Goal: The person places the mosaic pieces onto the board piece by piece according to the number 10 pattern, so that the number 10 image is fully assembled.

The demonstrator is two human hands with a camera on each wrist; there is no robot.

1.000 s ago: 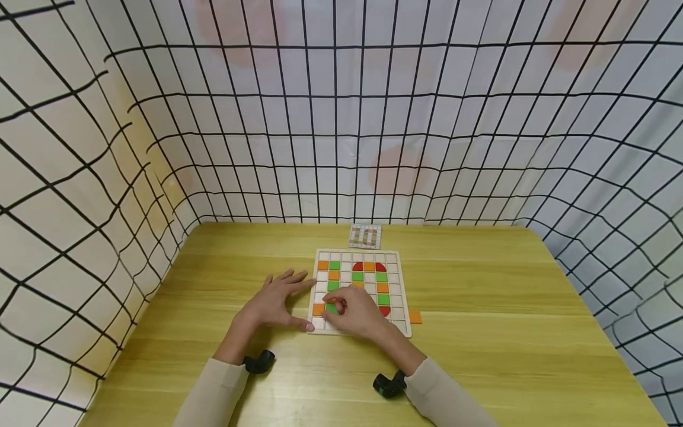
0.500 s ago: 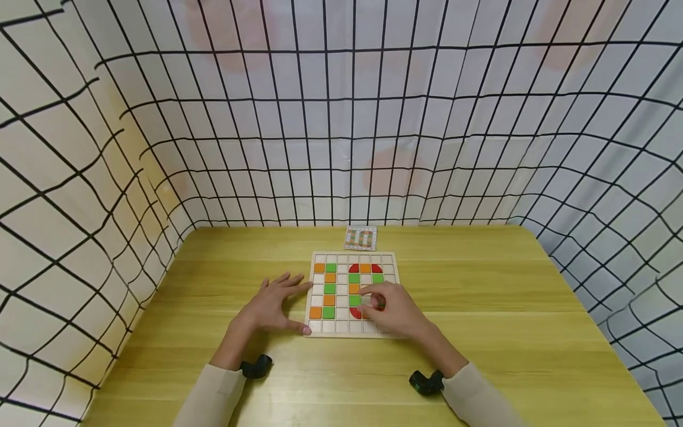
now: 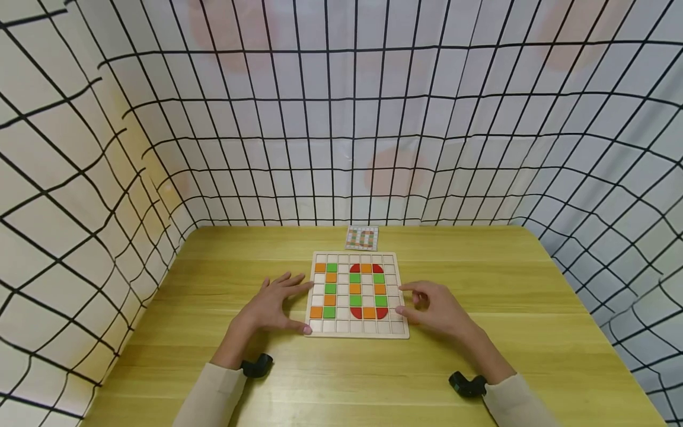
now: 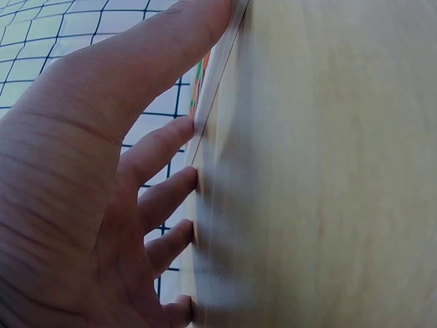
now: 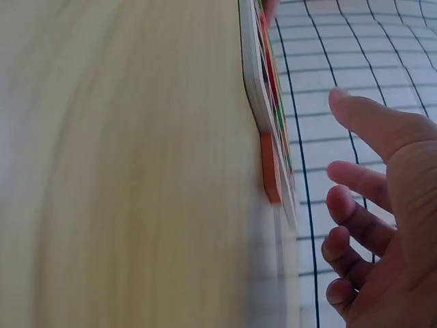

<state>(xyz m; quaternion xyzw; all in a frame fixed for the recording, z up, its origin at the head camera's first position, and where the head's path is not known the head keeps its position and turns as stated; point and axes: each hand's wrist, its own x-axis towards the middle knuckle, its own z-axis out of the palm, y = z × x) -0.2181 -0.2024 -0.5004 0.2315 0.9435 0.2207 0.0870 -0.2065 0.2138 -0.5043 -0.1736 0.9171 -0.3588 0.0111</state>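
Note:
A white gridded puzzle board lies on the table, with green, orange and rounded red tiles set in its cells. My left hand rests spread at its left side, thumb and index fingertip against the edge. The left wrist view shows that thumb along the board's rim. Over the board's right edge hovers my right hand, thumb and index finger apart, nothing between them. An orange tile lies on the table against the board's side in the right wrist view; in the head view the right hand hides it.
A small printed pattern card lies just beyond the board. The wooden table runs back to a white curtain with a black grid, which also encloses both sides.
My right hand moves right, from over the board's left columns to its right edge, uncovering the tiles. An orange tile now shows in the left figure's fourth row. The left hand stays put.

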